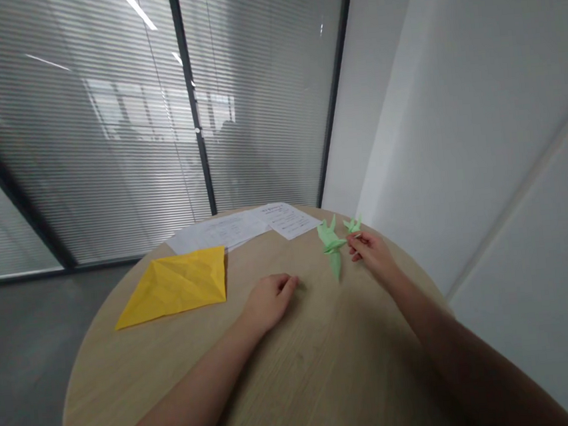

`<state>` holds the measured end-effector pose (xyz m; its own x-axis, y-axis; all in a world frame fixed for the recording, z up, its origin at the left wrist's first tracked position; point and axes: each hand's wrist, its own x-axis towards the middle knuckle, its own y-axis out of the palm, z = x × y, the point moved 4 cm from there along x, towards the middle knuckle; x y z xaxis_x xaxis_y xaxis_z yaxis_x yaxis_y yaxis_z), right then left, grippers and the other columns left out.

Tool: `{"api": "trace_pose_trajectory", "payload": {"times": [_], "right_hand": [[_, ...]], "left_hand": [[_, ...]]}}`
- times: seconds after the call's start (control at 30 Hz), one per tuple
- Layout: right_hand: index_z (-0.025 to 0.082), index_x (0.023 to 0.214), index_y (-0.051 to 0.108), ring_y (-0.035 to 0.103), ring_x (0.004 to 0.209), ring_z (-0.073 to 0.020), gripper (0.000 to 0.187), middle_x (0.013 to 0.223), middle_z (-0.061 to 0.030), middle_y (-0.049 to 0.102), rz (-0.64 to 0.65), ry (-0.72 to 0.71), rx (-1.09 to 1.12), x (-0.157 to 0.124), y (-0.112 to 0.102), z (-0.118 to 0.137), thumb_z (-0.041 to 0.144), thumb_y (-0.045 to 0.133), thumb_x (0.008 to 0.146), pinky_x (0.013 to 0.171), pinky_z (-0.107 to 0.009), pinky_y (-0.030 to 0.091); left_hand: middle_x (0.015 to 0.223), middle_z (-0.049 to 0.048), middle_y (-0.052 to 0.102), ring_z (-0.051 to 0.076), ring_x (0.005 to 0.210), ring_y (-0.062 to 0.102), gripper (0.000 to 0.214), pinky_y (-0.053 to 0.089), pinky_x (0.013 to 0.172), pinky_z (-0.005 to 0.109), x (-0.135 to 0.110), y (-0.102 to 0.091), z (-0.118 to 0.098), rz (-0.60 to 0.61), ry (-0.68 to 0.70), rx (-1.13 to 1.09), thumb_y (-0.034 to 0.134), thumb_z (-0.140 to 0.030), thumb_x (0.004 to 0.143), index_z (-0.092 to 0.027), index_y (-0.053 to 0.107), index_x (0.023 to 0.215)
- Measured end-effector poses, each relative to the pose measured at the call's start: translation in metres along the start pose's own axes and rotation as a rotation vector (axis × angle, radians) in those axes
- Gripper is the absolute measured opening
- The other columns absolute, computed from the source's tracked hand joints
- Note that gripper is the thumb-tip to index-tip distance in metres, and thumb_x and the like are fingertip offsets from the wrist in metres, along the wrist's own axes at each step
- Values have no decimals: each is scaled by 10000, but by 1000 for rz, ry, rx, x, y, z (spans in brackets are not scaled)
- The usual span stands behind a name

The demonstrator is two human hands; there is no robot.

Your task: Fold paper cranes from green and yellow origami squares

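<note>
My left hand (271,299) rests on the round wooden table, its fingers curled in and the thumb lying along the index finger; I see nothing in it. At the right, my right hand (369,250) is closed in a pinch. A pointed tip of a light green folded paper crane (331,238) reaches close to those fingertips; whether they grip it, I cannot tell. Just behind the same fingers is a smaller light green folded paper piece (353,224), its lower part hidden by the hand.
A creased yellow paper sheet (180,283) lies at the table's left. White sheets (215,233), one a printed page (287,221), lie along the far edge of the table (300,385). Behind stands a glass partition with blinds (264,108); a white wall (481,120) is close on the right.
</note>
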<state>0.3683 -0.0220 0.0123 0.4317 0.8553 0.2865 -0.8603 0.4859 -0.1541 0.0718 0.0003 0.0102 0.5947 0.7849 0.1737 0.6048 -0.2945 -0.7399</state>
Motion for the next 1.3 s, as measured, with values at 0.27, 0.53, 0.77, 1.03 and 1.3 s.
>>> {"api": "trace_pose_trajectory", "payload": {"times": [0.27, 0.53, 0.77, 1.03, 1.3], "right_hand": [[163, 843, 708, 581, 635, -145, 293, 736, -61, 679, -102, 139, -267, 44, -81, -7, 436, 766, 755, 533, -236, 487], [113, 883, 714, 572, 611, -112, 168, 740, -40, 661, -80, 278, -467, 73, -102, -36, 266, 667, 932, 541, -220, 489], [139, 1158, 665, 691, 899, -172, 273, 1094, -65, 695, -4, 320, -566, 90, -92, -52, 368, 653, 1009, 783, -343, 610], [118, 963, 711, 598, 626, -108, 213, 796, -12, 670, 11, 286, -569, 94, -92, -56, 331, 699, 965, 598, -242, 526], [113, 1040, 746, 521, 519, -122, 435, 668, -33, 653, -218, 151, -473, 86, -112, -23, 512, 684, 878, 536, -256, 437]], "left_hand": [[898, 113, 769, 248, 839, 685, 469, 408, 711, 312, 4, -1, 2, -9, 26, 61, 399, -449, 1025, -176, 771, 941], [960, 118, 782, 238, 848, 692, 447, 419, 715, 305, 5, -1, -1, 28, 44, 91, 410, -424, 1021, -178, 782, 989], [939, 115, 782, 247, 863, 696, 464, 416, 719, 309, 5, -4, 0, 64, 25, 101, 393, -436, 1022, -180, 774, 957], [964, 116, 783, 256, 886, 699, 466, 427, 736, 318, 5, -3, 1, 72, 31, 118, 383, -434, 1016, -190, 771, 929], [937, 116, 781, 254, 882, 697, 475, 431, 742, 322, 6, -3, 4, 64, 41, 110, 379, -448, 1014, -187, 759, 900]]}}
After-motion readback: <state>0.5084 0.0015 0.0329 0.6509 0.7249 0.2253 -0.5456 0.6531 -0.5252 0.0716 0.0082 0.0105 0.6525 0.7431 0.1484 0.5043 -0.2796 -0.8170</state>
